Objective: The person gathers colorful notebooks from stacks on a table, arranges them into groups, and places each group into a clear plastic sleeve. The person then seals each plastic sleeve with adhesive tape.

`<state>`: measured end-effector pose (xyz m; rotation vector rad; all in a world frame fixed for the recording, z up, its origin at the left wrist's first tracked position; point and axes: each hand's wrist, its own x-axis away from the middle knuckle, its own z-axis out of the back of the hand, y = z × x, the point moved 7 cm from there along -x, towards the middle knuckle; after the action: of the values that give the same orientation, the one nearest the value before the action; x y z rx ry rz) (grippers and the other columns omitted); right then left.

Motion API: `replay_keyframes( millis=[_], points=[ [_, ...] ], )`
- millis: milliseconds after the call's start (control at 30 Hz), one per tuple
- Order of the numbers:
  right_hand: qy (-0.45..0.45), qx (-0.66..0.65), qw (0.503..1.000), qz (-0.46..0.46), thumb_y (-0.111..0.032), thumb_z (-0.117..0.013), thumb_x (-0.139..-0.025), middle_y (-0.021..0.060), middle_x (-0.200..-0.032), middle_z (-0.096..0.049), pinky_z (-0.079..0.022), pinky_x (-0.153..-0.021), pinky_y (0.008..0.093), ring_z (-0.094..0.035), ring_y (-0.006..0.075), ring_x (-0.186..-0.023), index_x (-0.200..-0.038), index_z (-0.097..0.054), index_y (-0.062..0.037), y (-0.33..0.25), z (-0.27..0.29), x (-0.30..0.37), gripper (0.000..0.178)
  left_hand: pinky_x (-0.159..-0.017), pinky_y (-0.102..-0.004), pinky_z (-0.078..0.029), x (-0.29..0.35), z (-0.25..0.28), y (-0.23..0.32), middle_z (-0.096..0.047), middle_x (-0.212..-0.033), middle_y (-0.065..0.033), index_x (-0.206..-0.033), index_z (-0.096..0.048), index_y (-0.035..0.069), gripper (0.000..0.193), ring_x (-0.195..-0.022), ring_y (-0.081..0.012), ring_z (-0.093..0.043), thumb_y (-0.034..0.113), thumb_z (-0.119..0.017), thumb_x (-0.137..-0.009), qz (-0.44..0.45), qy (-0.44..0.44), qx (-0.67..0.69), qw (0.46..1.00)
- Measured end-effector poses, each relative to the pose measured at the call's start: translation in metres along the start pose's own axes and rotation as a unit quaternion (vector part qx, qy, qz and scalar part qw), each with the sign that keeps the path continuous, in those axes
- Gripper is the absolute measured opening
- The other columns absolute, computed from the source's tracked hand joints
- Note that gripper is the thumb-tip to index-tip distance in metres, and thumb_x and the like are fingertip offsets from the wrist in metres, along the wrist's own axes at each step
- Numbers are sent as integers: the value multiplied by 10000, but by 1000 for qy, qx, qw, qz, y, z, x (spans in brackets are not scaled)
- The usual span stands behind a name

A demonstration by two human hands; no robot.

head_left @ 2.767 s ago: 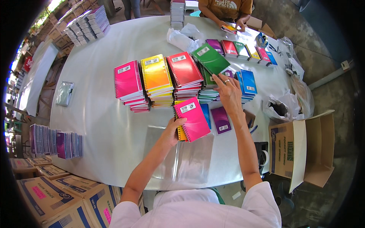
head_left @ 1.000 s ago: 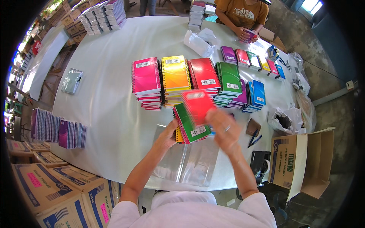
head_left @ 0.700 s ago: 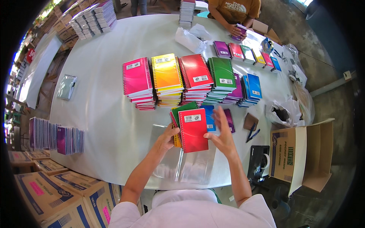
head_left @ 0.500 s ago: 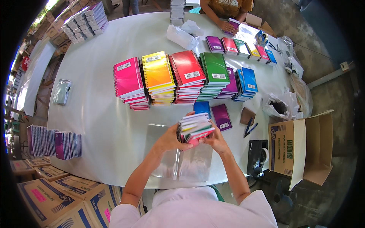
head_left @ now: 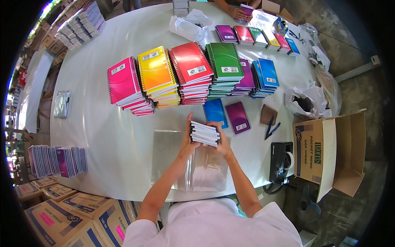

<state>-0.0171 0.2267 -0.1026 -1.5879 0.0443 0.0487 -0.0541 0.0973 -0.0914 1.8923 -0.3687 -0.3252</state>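
A small stack of spiral notebooks [head_left: 205,133] is held between my two hands, page edges turned up. My left hand [head_left: 188,142] grips its left side, with the index finger pointing away from me. On the right side, my right hand [head_left: 223,142] is wrapped round the stack. Below them a clear plastic sheet [head_left: 168,164] lies flat on the table. Just beyond my hands lie a blue notebook [head_left: 214,111] and a purple notebook [head_left: 238,117]. Behind these stand tall piles of pink [head_left: 123,82], yellow [head_left: 155,70], red [head_left: 190,61] and green notebooks [head_left: 224,61], with lower purple and blue piles at their right.
To the right are a tape dispenser [head_left: 281,162], a blue pen-like tool [head_left: 272,129], a brown wallet-like item [head_left: 268,114] and an open carton [head_left: 310,154]. Wrapped notebook stacks [head_left: 72,160] stand at the left edge. Across the table another person's hands [head_left: 242,14] hold a purple notebook.
The notebook stack has been turned so its page edges face up and lie more evenly; the pink cover no longer shows. My view has shifted slightly.
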Motion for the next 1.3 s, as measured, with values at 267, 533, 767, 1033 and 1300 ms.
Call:
replay_keyframes(
  millis=[267,533,767,1033,1300],
  points=[
    [41,-66,995,-60,-182,-931,-562,108,-1315,-409,-316,-1066,359,-389,222,-1242,-1435,-191,-77,21,16,-5,1149,-1129,-339,-231,4,2,-22,-248,-1534,-153,-1517,-5,25,985,-1394,-255,-303,120,-631,-762,25,-42,-68,997],
    [-60,83,995,-13,-94,-890,-592,143,-1380,-365,-306,-1072,364,-365,246,-1264,-1442,-132,-77,-6,14,-3,1139,-1126,-342,-236,15,-3,-2,-253,-1526,-136,-1519,3,36,966,-1397,-240,-289,120,-644,-807,-7,-64,-2,998],
    [-38,138,990,-15,-138,-888,-602,100,-1139,-436,-354,-993,352,-436,249,-1111,-1291,-304,-72,-2,20,9,906,-1109,-340,-298,27,3,-6,-417,-1441,-111,-1489,-251,38,825,-1342,-213,-386,-23,-663,-777,-11,-21,-38,999],
    [-80,15,997,10,-393,-779,-586,81,-1061,-439,-375,-935,370,-456,224,-1041,-1148,-392,-89,-3,18,12,747,-1104,-327,-328,47,16,-10,-478,-1411,-98,-1395,-427,12,742,-1323,-210,-422,-56,-735,-724,91,-27,-120,988],
    [-95,-6,994,-47,-402,-760,-569,62,-1056,-443,-381,-926,339,-467,202,-1018,-1143,-384,-85,-1,17,13,756,-1114,-329,-295,13,35,17,-430,-1451,-116,-1333,-519,10,581,-1312,-165,-406,283,-702,-854,116,-198,-13,973]
  ],
)
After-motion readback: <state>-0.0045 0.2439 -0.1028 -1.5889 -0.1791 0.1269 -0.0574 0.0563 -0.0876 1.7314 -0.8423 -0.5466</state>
